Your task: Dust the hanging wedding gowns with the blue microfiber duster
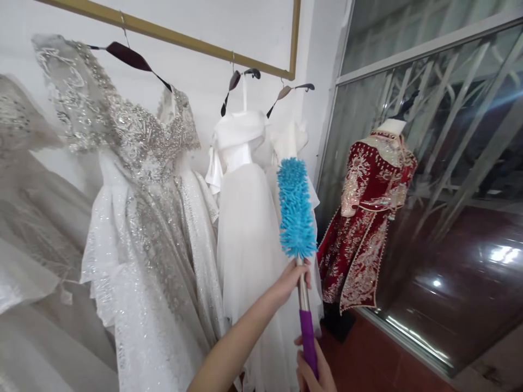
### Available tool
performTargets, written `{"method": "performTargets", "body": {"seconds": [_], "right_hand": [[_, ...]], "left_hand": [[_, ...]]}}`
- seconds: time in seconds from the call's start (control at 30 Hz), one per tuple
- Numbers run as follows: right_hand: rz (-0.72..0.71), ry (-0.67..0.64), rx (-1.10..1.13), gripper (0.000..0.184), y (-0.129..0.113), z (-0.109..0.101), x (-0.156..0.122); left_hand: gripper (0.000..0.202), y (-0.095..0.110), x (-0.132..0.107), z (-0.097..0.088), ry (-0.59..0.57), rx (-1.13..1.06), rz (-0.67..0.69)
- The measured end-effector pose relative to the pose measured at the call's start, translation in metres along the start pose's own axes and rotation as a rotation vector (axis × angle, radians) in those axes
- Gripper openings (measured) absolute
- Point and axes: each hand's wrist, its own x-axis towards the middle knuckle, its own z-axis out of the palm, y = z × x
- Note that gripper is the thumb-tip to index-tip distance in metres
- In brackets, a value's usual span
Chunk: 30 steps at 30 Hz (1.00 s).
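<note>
Along the wall a gold rail [196,42] carries a row of gowns on hangers: the big silver beaded gown [139,218] fills the left of the view, then the plain white gown [245,228] and a second white dress [288,144] half hidden behind it. To the right, apart from the rail and just before the barred window [441,136], a red embroidered dress [368,218] stands on a mannequin. The blue duster [296,209] is held upright in front of the white gowns, its fluffy head overlapping them — whether it touches the fabric cannot be told. The left hand [292,277] closes its grip on the metal shaft just under the head, and the right hand [312,373] wraps the purple handle at the bottom edge. Judging from this, the dusting is somewhere mid-row — nothing shows which gowns are already brushed, and the red dress looks not yet reached.
</note>
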Motion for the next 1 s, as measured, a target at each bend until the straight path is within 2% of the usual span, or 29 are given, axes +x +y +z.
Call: {"method": "performTargets", "body": {"seconds": [0.1,0.2,0.3,0.4,0.6,0.77,0.87,1.0], "right_hand": [[-0.049,-0.075,-0.106,0.047,-0.044,0.022,0.004],[-0.125,-0.156,-0.252,0.037,-0.078,0.038,0.012],[-0.181,-0.157,-0.453,0.031,-0.089,0.044,0.021],[-0.191,-0.17,-0.554,0.031,-0.083,0.04,0.028],[-0.116,-0.243,-0.541,0.031,-0.051,0.019,0.032],[-0.019,-0.326,-0.432,0.039,-0.004,0.012,0.031],[0.015,-0.298,-0.327,0.04,0.034,0.015,0.034],[0.157,-0.346,-0.204,0.027,0.075,0.01,0.029]], "left_hand": [[0.019,0.029,-0.002,-0.021,0.118,-0.063,0.13],[0.019,0.048,-0.002,-0.04,0.222,-0.152,0.209],[0.023,0.054,-0.002,-0.055,0.293,-0.201,0.23],[0.026,0.045,-0.002,-0.064,0.343,-0.217,0.231],[0.031,-0.003,-0.007,-0.079,0.425,-0.213,0.139],[0.037,-0.052,-0.02,-0.1,0.482,-0.218,0.007],[0.04,-0.095,-0.03,-0.116,0.582,-0.266,-0.082],[0.042,-0.166,-0.054,-0.125,0.786,-0.301,-0.213]]}}
